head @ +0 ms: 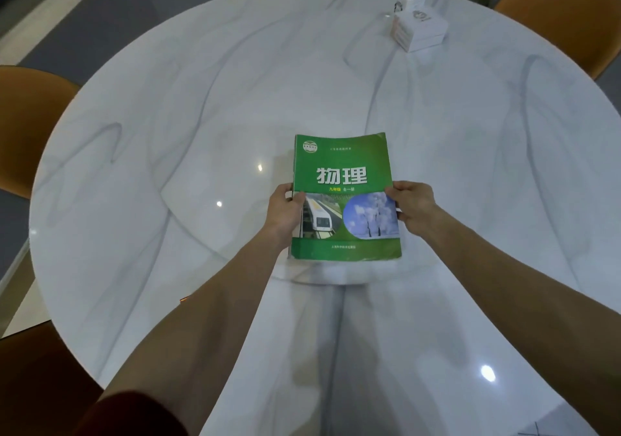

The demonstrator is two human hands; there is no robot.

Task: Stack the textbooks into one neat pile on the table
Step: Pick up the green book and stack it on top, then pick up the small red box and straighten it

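A green textbook (344, 196) lies face up near the middle of the round marble table (168, 133), topping a pile whose lower books barely show. The left hand (285, 207) and right hand (415, 205) grasp its side edges, thumbs on the cover, fingers (288, 189) curled around and under.

We see a green textbook (346, 196) lying flat, cover up (train and snowy-tree photos), atop other books, near the table's (168, 133) middle.
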